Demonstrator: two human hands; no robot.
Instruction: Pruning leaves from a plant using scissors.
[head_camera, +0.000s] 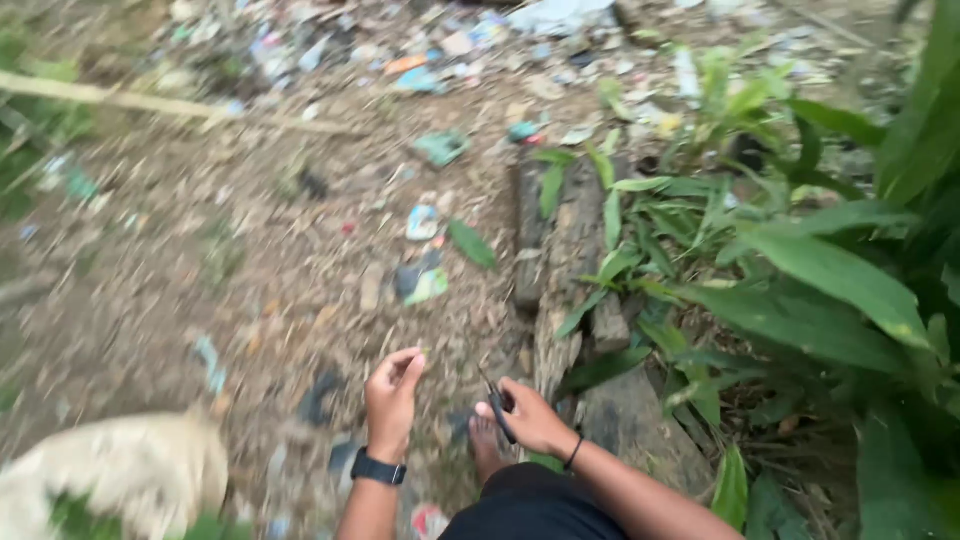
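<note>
- Right hand (535, 418) was closed around a small dark tool (497, 405), probably pruning shears, near centre; blurred.
- Tool looked light, stiff, metal; best held by the handles, blades kept away.
- Left hand (392, 395) was empty, fingers loosely curled, wearing a black watch (378, 468).
- Green plants (800, 270) stood right; litter (425, 222) lay far on the dirt.

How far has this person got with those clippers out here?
Nothing looks cut yet: the leafy plants stand whole. In hand: the right hand grips dark clippers, while the left hand is empty, fingers curled. The littered ground lies untouched ahead.
</note>
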